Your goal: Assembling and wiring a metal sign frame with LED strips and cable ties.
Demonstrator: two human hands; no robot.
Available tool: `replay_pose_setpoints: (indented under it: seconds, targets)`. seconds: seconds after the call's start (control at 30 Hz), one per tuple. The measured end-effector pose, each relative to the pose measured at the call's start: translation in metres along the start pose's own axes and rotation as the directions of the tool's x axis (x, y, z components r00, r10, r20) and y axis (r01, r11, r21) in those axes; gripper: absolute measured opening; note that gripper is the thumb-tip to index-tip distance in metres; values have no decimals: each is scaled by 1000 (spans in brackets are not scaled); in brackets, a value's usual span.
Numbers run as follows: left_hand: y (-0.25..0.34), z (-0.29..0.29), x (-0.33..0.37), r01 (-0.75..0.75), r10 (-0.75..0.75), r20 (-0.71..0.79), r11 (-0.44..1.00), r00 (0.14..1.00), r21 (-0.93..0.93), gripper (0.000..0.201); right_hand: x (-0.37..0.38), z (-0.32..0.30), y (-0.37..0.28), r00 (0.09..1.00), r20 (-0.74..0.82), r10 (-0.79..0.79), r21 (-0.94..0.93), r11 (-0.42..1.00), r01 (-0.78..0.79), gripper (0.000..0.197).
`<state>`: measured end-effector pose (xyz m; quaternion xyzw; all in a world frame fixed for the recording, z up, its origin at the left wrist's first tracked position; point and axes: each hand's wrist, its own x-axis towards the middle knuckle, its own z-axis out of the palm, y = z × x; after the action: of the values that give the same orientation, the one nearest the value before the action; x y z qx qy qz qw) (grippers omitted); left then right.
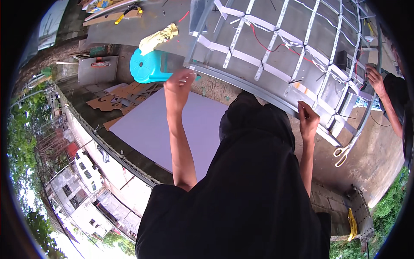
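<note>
A grey metal frame [241, 80] stretches across the upper right, with several white LED strips [297, 62] running through it. White cross bands [276, 71], black ties and a thin red wire [258, 39] meet the strips. My left hand [179, 88] is at the frame's near left corner, fingers curled together; anything in them is hidden. Farther right, my right hand [309, 121] is just below the near rail, its thumb and fingers closed in a pinch whose contents I cannot make out. Scissors with pale handles [342, 156] hang at the frame's near right corner.
Another person's hand [376, 81] is at the frame's right side. Left of the frame stand a turquoise plastic stool [148, 64] and a table [112, 35] bearing a cream cloth-like bundle [158, 39] and yellow-handled pliers [128, 14]. A large white sheet [166, 129] lies below, beside cardboard scraps [118, 97].
</note>
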<state>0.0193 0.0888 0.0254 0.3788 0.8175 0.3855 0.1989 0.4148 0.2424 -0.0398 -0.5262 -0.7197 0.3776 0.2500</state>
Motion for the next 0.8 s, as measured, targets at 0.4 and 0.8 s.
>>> replay_pose_setpoints:
  seconds: [0.4,0.8]
  targets:
    - [-95,1,98,69,-91,-89,972,992,-223,27,10,36,-4,991,-94,91,-162,981,-105,18]
    - [-125,49,187,700,-218,666,278,713,-658,34,8,43,-5,979,-190,67,-402,905,-140,19]
